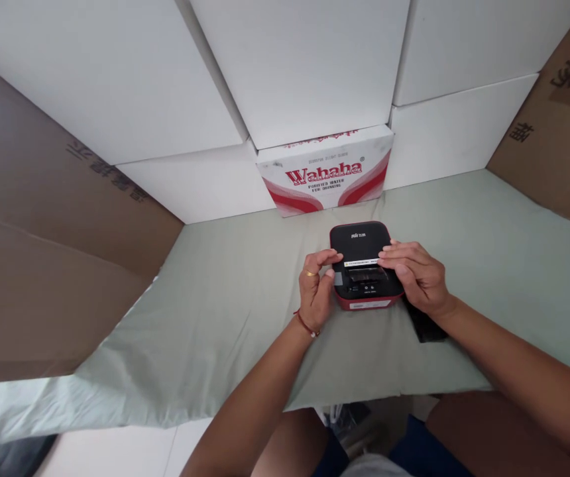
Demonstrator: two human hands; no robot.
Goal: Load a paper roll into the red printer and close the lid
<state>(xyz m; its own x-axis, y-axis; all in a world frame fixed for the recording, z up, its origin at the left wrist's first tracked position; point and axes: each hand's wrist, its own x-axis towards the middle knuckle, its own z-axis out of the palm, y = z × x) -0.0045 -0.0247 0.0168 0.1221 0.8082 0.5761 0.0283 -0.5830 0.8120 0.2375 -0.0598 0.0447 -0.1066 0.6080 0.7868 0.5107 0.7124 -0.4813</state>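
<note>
A small label printer [362,248] with a black top and red base sits on the green cloth in front of me. A white sticker strip [359,263] crosses its lid above a dark slot. My left hand [316,285], with a ring and a red bracelet, grips the printer's left side, fingertips on the top edge. My right hand [419,275] holds the opposite side, its fingers bent over the lid near the strip's right end. Under my right wrist lies a flat black object [427,326], partly hidden, whose kind I cannot make out.
Behind the printer stands a white and red Wahaha water carton [325,175], against stacked white boxes [305,59]. Brown cardboard panels flank the table at left [41,252] and right [558,146]. The green cloth [215,318] hangs over the table's front edge, above my legs.
</note>
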